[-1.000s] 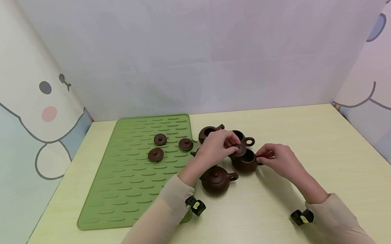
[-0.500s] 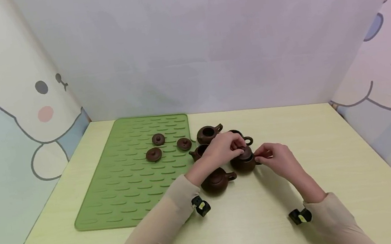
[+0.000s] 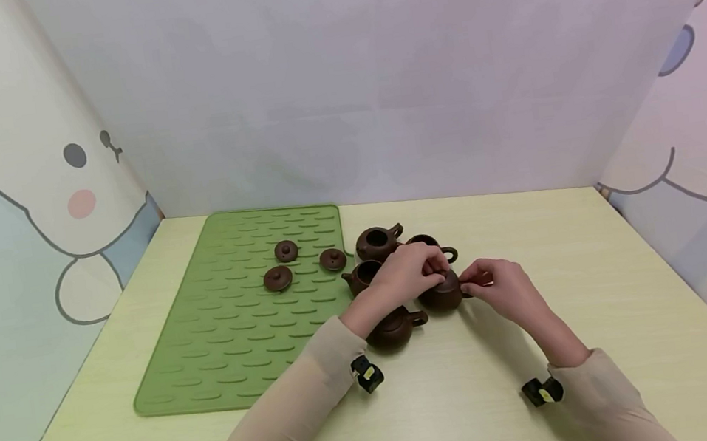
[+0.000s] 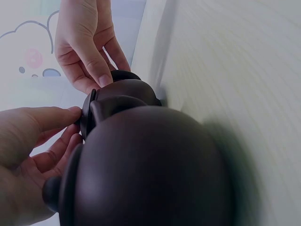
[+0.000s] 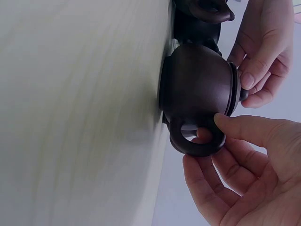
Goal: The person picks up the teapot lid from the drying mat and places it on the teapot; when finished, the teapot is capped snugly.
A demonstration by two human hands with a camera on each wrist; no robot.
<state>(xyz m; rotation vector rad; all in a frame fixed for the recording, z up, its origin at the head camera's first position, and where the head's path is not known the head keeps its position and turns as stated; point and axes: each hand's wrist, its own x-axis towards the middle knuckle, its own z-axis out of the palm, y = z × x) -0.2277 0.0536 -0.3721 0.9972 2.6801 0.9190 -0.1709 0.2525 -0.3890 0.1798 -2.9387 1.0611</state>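
A dark brown teapot [image 3: 441, 300] stands upright on the table. My left hand [image 3: 401, 275] pinches the knob of its lid [image 5: 234, 89], which sits on the teapot's mouth. On the other side, my right hand [image 3: 505, 291] grips the ring handle [image 5: 197, 149] between thumb and fingers. Another teapot [image 4: 150, 165] with its lid on stands closest to the person, partly under the left forearm. Two lidless teapots show behind and left of the left hand, one at the back [image 3: 367, 253] and one nearer [image 3: 357, 281]. A further pot [image 3: 449, 253] is partly hidden by that hand.
A green textured mat [image 3: 209, 344] covers the table's left part. Three small brown lids, a back one [image 3: 287, 251], a left one [image 3: 278, 279] and a right one [image 3: 333, 260], lie on it. A pale wall [image 3: 362, 85] rises behind the table [image 3: 564, 237].
My left hand has moved right and slightly down with the lid, from above the pots onto the teapot's mouth. My right hand has stayed at the handle.
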